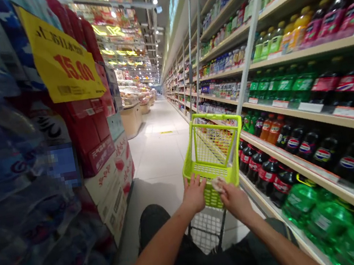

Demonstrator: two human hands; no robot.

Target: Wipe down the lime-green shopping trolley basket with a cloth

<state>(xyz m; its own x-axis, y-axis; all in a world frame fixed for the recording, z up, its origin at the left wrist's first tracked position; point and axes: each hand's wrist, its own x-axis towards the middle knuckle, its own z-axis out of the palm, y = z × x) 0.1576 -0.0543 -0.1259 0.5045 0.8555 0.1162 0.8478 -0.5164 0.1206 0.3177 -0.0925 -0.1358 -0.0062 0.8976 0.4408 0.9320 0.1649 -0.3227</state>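
Note:
A lime-green shopping cart (pixel 186 167) stands in front of my knees, with a wire rack (pixel 205 228) low on its frame. My left hand (pixel 194 194) lies on the cart's near edge, its fingers stretched out and apart. Just to the right, my right hand (pixel 233 197) is closed on a crumpled whitish cloth (pixel 219 185) at the same edge. Whether it is fabric or paper, I cannot tell. The cloth appears to touch the green plastic.
Shelves (pixel 315 117) of drink bottles line the right side, with large green bottles (pixel 330 211) at the bottom. On the left rise stacked cartons (pixel 106 193) and wrapped bottles (pixel 22 197) under a yellow price sign (pixel 65 60). A pale tiled aisle (pixel 158 153) runs ahead.

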